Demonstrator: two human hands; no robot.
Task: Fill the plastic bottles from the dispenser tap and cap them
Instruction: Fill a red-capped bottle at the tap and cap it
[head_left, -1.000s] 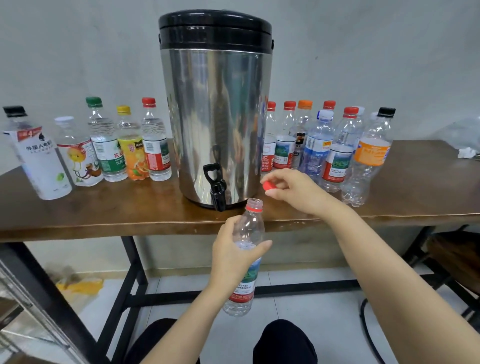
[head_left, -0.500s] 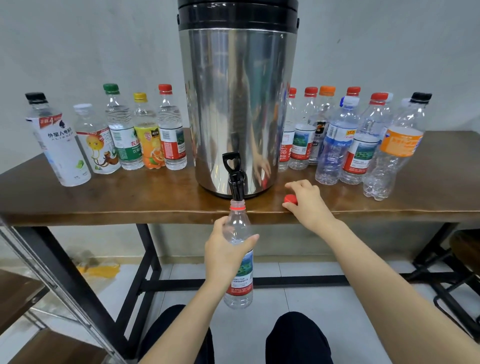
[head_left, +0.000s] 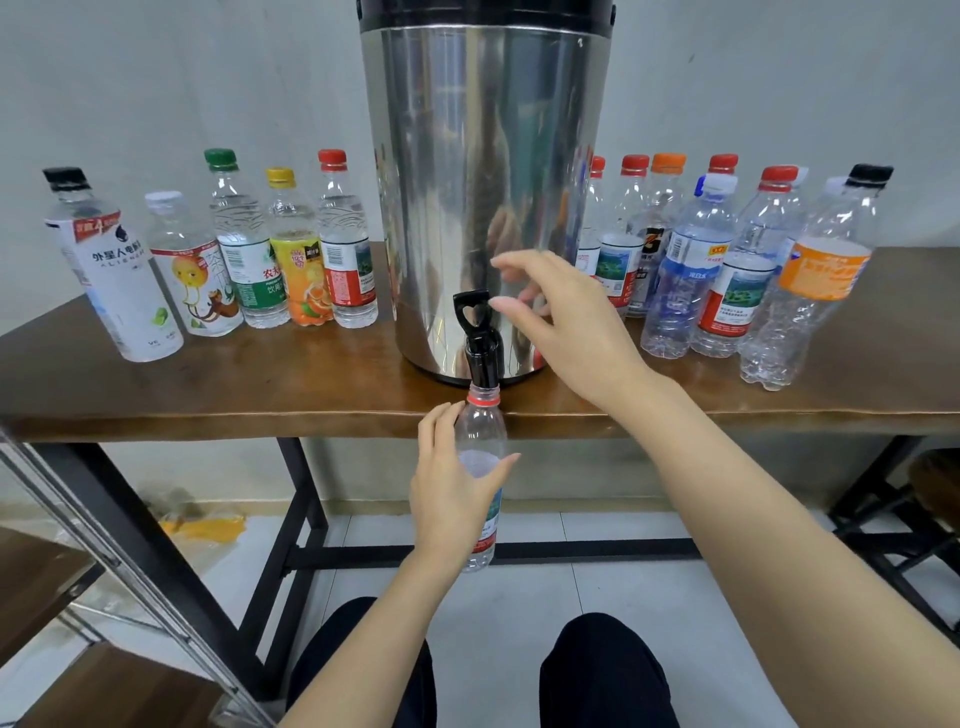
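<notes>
5 capped bottles (head_left: 249, 260) stand at the left of the wooden table (head_left: 208, 384). The left hand (head_left: 452, 493) wraps an uncapped water bottle (head_left: 480, 431) (red neck ring), its mouth right under the black tap (head_left: 483, 364) of the steel dispenser (head_left: 483, 156). The right hand (head_left: 566, 322), fingers spread and holding nothing, hovers just beside the tap lever (head_left: 470, 312). A bottle cluster (head_left: 727, 270) stands at the right.

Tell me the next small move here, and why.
Probably bring the right hand onto the tap lever and work it to start the flow. The left hand holds the uncapped bottle with its mouth right under the spout, and the right hand hovers open just beside the lever.
</notes>
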